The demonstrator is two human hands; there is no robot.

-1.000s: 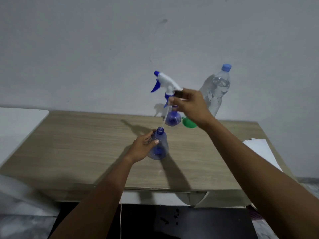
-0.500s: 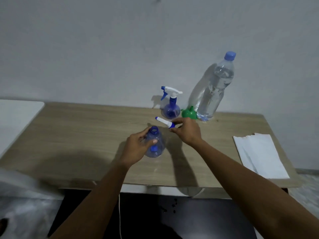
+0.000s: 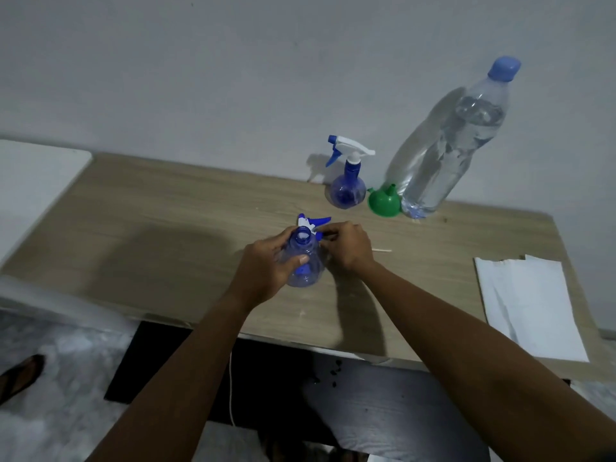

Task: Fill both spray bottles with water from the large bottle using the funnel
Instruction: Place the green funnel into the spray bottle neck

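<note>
Looking down in the head view, I see my left hand point(image 3: 266, 265) closed round the open spray bottle point(image 3: 310, 261), which stands upright with its mouth bare. My right hand point(image 3: 350, 245), close at the bottle's right side, pinches the removed spray head point(image 3: 315, 222). The head lies on the table point(image 3: 166, 211) just behind the bottle, and its thin tube point(image 3: 382, 250) points out to the right. Next I need the funnel point(image 3: 383, 203), I think. It sits forward and right of my right hand, spout up, between the second spray bottle point(image 3: 346, 193) and the capped large bottle point(image 3: 446, 151), very near both. My right hand is the nearer one, and the way there looks open. The paper sheet point(image 3: 526, 305) lies far right, at the table edge.
</note>
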